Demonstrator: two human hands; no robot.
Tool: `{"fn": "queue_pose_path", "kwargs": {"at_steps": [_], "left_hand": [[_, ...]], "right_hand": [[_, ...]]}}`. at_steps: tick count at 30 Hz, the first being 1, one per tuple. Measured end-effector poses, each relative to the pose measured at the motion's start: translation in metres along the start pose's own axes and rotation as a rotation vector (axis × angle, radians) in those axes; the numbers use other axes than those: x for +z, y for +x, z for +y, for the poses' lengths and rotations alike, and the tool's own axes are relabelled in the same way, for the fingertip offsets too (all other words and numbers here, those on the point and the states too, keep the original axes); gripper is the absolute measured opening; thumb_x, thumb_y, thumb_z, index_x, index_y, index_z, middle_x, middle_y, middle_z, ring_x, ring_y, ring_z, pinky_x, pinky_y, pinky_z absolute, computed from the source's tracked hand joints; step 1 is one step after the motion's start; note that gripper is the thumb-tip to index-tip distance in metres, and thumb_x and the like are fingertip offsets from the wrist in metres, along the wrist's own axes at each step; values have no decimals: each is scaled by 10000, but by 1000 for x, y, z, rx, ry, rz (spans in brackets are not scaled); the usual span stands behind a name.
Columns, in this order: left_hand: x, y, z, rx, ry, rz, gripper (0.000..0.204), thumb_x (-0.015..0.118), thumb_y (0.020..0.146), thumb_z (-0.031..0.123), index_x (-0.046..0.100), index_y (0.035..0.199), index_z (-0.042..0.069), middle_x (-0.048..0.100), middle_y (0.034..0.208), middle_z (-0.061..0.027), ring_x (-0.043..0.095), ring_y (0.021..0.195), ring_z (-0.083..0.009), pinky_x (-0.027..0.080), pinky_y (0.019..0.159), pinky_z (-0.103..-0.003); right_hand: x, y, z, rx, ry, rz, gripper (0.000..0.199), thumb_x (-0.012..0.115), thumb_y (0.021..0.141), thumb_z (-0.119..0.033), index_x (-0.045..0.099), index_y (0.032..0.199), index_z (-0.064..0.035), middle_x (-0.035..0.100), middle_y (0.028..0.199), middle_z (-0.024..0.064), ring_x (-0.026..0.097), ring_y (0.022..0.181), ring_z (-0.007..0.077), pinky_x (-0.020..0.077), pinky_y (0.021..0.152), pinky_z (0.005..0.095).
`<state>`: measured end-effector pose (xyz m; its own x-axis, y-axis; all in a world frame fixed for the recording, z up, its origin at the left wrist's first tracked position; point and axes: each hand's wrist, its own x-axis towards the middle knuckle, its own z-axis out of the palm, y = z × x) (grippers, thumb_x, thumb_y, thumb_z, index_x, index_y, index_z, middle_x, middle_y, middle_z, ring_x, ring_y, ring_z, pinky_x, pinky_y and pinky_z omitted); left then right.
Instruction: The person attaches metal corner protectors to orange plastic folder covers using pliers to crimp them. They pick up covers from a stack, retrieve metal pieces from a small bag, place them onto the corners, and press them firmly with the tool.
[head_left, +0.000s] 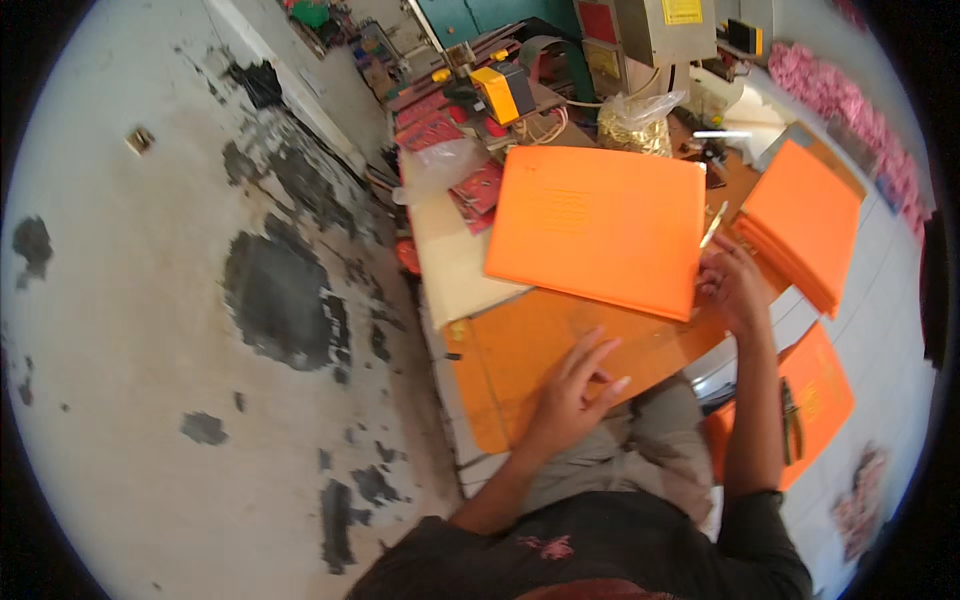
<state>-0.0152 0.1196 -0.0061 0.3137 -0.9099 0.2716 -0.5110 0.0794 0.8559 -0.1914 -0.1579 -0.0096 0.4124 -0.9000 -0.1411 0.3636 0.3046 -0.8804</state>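
Observation:
An orange folder with an embossed mark lies on the orange-brown worktable in front of me. My left hand hovers by the table's near edge, fingers apart and holding nothing. Beside the folder's right edge, my right hand has its fingers curled together; what they hold, if anything, is hidden. A thin gold strip shows just beyond those fingers, and I cannot tell whether they touch it.
A stack of orange folders stands at the right. Lower right, pliers rest on another orange folder. Behind are a clear bag of gold pieces and a machine with a yellow-black box. A stained wall borders the left.

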Motion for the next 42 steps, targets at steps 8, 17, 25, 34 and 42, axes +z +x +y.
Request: {"fn": "queue_pose_path", "kwargs": {"at_steps": [8,17,25,34,42], "left_hand": [[-3,-9,4,-39,-28,51,585,785,1009,140,569,1542,35,507,1644,-209,745,1024,-147,564,735,-261],[1,-3,2,-38,-73,120,631,776,1020,149,514,1580,27,601,1537,-182,720,964,-121,554,744,-255],[1,-9,-17,-141,-202,210,649,717,1062,156,438,1634,25,615,1371,-131,672,970,-82,522,750,-245],[4,-6,-4,-188,-388,318,728,661,1095,145,262,1697,56,522,1412,-162,676,1013,-170,553,775,-249],[-1,-5,-9,-163,-684,560,768,605,1120,210,160,1742,142,585,1471,-191,657,1255,-270,594,954,-397]], "right_hand": [[31,-10,9,41,88,8,547,722,992,-170,520,1460,29,615,941,-3,513,688,78,427,622,266],[33,-21,6,169,50,-200,391,803,996,-377,711,1166,-37,659,874,-38,540,690,38,433,646,251],[80,-42,37,137,277,-210,526,750,1007,-154,526,1442,39,691,1345,161,736,1154,268,612,1013,415],[82,-60,57,113,311,-194,471,700,988,11,547,1433,9,707,1342,152,737,1172,266,629,1015,424],[84,-90,56,92,396,-231,512,679,1002,18,506,1484,-10,675,1409,131,702,1258,248,607,1052,417]]}}
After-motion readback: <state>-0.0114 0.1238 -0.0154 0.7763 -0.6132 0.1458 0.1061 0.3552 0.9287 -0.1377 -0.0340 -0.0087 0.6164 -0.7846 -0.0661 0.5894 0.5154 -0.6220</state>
